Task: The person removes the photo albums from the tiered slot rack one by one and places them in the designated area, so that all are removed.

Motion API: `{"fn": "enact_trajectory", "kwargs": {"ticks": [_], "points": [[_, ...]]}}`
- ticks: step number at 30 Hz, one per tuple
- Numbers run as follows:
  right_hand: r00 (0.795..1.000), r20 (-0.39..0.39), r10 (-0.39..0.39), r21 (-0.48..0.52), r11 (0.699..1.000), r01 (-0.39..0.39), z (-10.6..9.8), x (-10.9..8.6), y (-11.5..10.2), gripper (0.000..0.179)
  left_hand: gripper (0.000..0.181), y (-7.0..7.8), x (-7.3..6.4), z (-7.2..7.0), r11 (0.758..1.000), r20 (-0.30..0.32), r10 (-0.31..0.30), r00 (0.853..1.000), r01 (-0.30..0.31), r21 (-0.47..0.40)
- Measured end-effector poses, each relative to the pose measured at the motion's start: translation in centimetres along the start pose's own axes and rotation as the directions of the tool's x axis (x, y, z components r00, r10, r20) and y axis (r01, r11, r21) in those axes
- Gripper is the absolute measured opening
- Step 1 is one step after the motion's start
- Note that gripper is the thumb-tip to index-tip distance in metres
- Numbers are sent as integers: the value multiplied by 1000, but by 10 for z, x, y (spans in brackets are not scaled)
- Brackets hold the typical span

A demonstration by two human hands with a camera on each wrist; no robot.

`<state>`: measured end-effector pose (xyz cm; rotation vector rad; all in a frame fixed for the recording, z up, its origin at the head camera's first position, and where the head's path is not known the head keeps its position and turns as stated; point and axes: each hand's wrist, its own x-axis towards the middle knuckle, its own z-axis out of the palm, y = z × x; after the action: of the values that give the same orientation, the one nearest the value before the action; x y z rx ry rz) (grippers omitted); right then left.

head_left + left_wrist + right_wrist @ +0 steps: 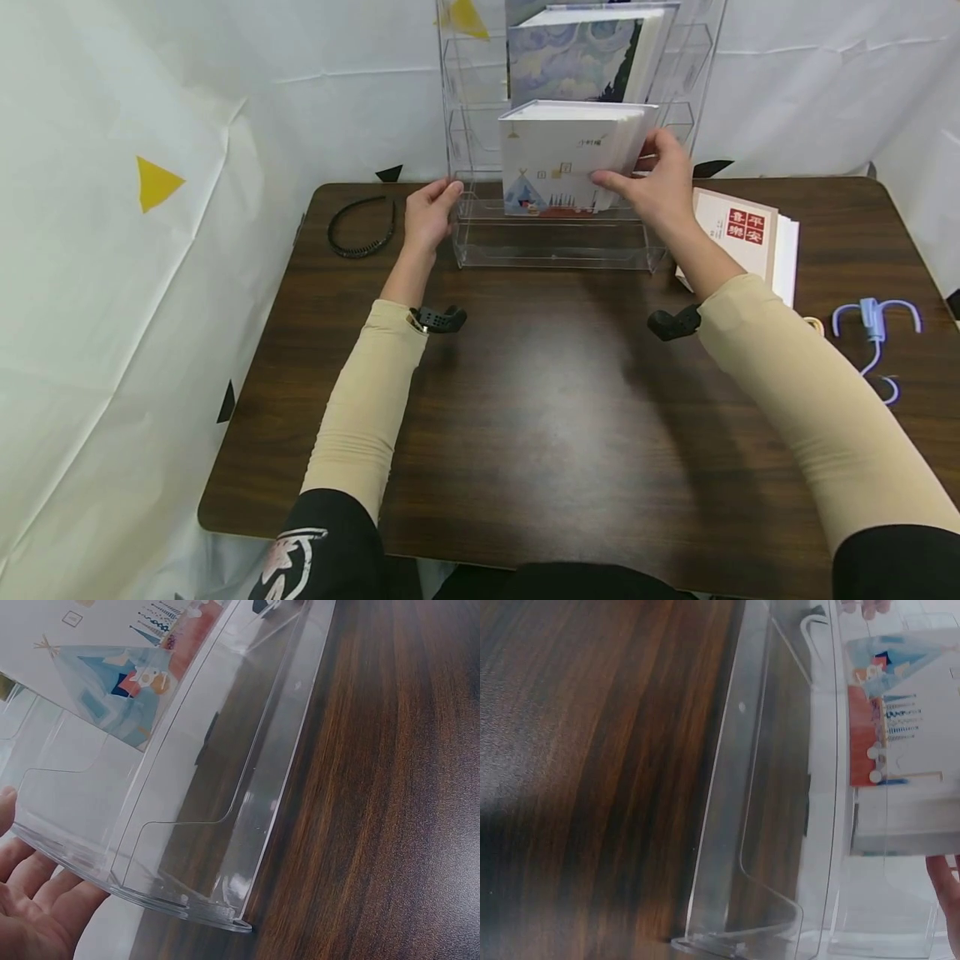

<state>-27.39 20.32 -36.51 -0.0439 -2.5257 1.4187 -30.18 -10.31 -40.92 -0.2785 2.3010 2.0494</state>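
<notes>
A clear acrylic tiered rack (555,257) stands at the back of the table. My right hand (660,183) grips the right side of a thick white album (543,154), thumb on its front cover and fingers behind. The album has a blue tent picture and stands upright in a lower tier. With thumb and fingers, my left hand (430,218) holds the rack's left side edge; the left wrist view shows its curled fingers (64,896) against the clear panel. Behind, on a higher tier, leans another album (573,58) with a swirling blue painted cover.
A black headband (362,250) lies left of the rack. To the right are a white-and-tan book (738,237) with red characters, partly hidden by my right arm, and a light blue hooked object (872,321). White sheeting (360,108) hangs close behind the table (555,433).
</notes>
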Motion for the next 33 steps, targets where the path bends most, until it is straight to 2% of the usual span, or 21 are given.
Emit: {"fn": "enact_trajectory", "kwargs": {"ticks": [5,8,16,21,23,26,30,33], "points": [[994,108,-11,32,999,8,-2,4,4,68,48,-1,0,0,1000,0,-13,1000,13,10],[990,135,-40,44,998,34,-4,2,5,64,48,-1,1,2,1000,0,-14,1000,14,14],[991,97,-98,51,994,93,-7,-4,-2,53,46,-2,1,4,1000,-4,-5,1000,5,21],[985,45,-166,169,973,157,-21,-10,-12,46,46,-1,1,4,1000,0,12,1000,-12,20],[978,18,-208,271,943,195,-30,-16,-15,45,47,-1,1,3,1000,1,8,1000,-8,20],[972,3,-234,464,862,206,-47,-32,-19,45,50,-1,1,1,1000,3,-3,1000,3,21],[978,20,-208,712,690,132,-73,-64,-20,44,51,-1,2,1,1000,6,-9,1000,9,16],[984,43,-171,813,578,65,-92,-90,-13,46,49,-1,2,2,1000,5,-6,1000,6,0]]}}
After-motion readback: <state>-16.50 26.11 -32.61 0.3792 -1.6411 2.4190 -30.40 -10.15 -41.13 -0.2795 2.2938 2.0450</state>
